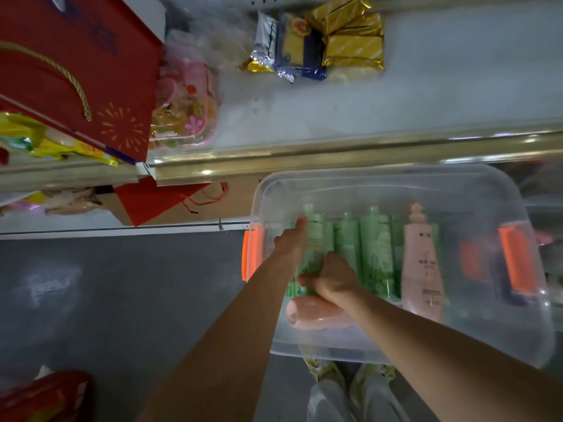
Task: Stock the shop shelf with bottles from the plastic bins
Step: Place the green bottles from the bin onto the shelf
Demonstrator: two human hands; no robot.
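**Both hands on the first green bottle, shelf not yet stocked**

You have both hands down in the clear plastic bin point(396, 184), working on the leftmost green bottle point(313, 239). Your left hand point(291, 242) lies along its left side with the thumb pressed on its upper part; your right hand point(333, 277) curls round its lower end. The bottle is not yet lifted out, as far as the view shows.

By my reading, little of the job is done. The bin holds a row of other green bottles point(374, 248), a tall pink bottle point(422, 257) and a peach-coloured one point(313, 312) lying crosswise at the near end. The shelf point(457, 86) above has a wide bare stretch with no bottles on it, only foil packets point(323, 44) at the back and a red gift bag point(76, 65) to the left.

The picture is blurred, so labels cannot be read. Your fingers are mostly hidden behind the bottle, and the bin's right end, past the orange handle point(516, 260), is too hazy to judge.
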